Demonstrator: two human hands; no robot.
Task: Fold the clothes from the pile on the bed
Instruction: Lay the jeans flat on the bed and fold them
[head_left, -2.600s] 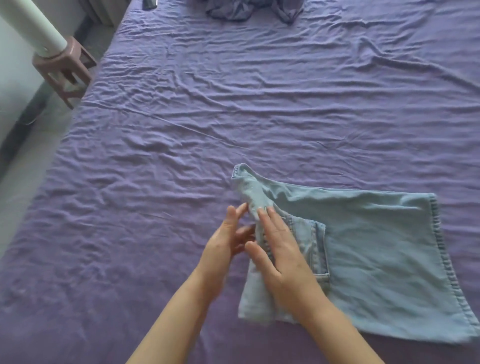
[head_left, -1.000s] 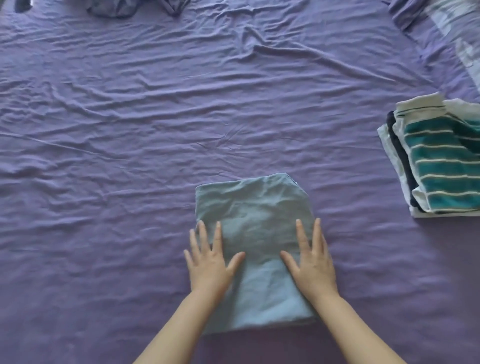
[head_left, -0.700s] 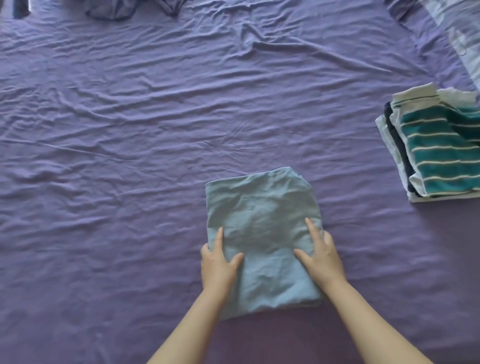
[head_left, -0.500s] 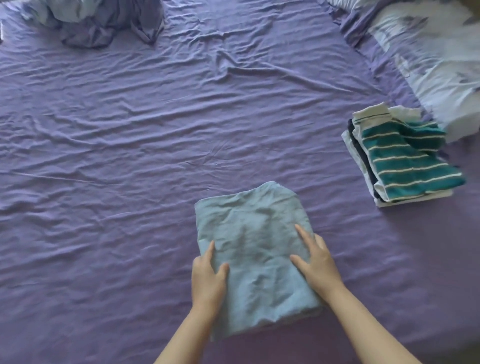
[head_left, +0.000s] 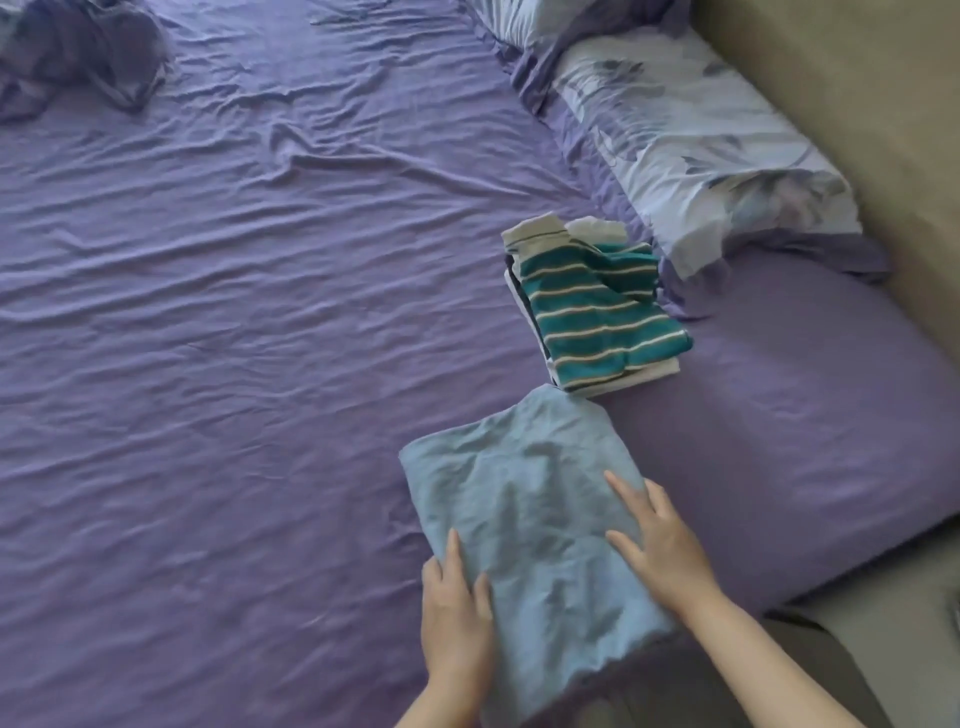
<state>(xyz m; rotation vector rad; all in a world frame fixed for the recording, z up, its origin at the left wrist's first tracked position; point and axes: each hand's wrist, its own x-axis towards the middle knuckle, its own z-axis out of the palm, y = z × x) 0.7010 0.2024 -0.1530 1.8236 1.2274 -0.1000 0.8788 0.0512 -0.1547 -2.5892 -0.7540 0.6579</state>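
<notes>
One bed (head_left: 234, 338), covered by a creased purple sheet, filled the view. One floral pillow (head_left: 691, 135) lay at the far right. One unfolded pile of clothes (head_left: 78, 57) sat at the far left corner. One stack of folded clothes (head_left: 592, 306), a teal striped item on top, lay near the pillow. One folded light-blue garment (head_left: 519, 499) was at the near right edge of the bed, its far corner just beside the stack. The left hand (head_left: 454, 623) gripped its left edge, thumb on top. The right hand (head_left: 660, 545) held its right side, fingers spread on top.
</notes>
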